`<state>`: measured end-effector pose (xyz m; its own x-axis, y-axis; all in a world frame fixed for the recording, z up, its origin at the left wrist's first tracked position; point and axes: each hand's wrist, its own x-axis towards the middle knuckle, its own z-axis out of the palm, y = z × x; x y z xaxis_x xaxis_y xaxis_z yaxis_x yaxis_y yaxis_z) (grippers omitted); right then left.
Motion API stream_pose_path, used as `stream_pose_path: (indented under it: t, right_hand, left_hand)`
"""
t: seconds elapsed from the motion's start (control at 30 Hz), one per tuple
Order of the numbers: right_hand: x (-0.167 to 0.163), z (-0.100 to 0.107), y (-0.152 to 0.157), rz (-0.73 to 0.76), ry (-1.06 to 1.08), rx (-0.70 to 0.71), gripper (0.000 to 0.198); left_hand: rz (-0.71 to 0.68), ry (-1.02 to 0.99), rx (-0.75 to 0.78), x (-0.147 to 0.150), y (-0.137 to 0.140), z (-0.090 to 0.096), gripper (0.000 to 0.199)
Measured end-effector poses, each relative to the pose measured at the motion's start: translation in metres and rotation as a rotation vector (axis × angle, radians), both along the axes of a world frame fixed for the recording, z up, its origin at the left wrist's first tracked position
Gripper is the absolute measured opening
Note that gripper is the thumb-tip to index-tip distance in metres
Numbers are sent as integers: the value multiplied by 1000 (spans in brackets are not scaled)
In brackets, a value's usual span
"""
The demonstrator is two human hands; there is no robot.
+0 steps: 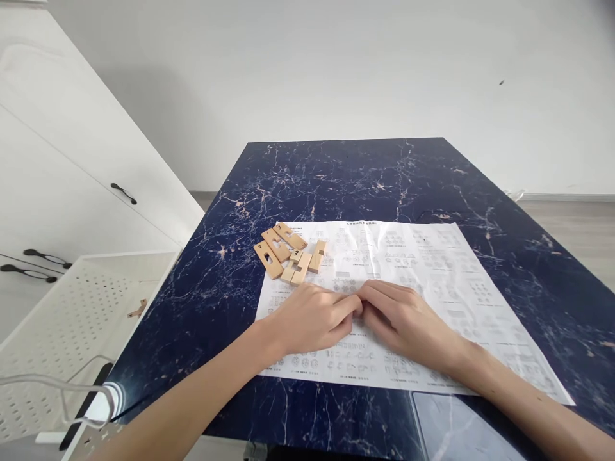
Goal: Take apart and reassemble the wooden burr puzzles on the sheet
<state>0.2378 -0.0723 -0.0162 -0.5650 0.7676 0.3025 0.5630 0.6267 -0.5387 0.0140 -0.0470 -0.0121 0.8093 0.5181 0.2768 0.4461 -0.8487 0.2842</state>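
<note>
My left hand (pixel 317 320) and my right hand (pixel 403 317) rest on a large printed paper sheet (pixel 446 269), their fingertips meeting near its middle. Both hands have curled fingers; whatever may lie between the fingertips is hidden. Just beyond my left hand sits a group of notched wooden puzzle pieces. A flat slotted piece marked 2 (pixel 273 267) lies leftmost, and another flat piece (pixel 293 237) is at the back of the group. Two short blocks sit nearer my hand, including a notched block (pixel 301 269). A separate notched block (pixel 317 256) stands slightly to the right.
The sheet lies on a dark blue marbled table (pixel 336 179). A pale perforated basket (pixel 86 288) on the left holds a small wooden object (pixel 138 308) and a white cable (pixel 57 384). A glassy dark rectangle (pixel 461 426) lies at the front edge. White cabinets (pixel 86 166) stand left.
</note>
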Motion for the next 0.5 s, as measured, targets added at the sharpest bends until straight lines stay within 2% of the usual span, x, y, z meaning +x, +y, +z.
stream_pose_path:
  t: [0.5]
  right_hand:
    - [0,-5,0,0,26,3,22]
  left_hand:
    - [7,54,-12,-1,-1,-2,15]
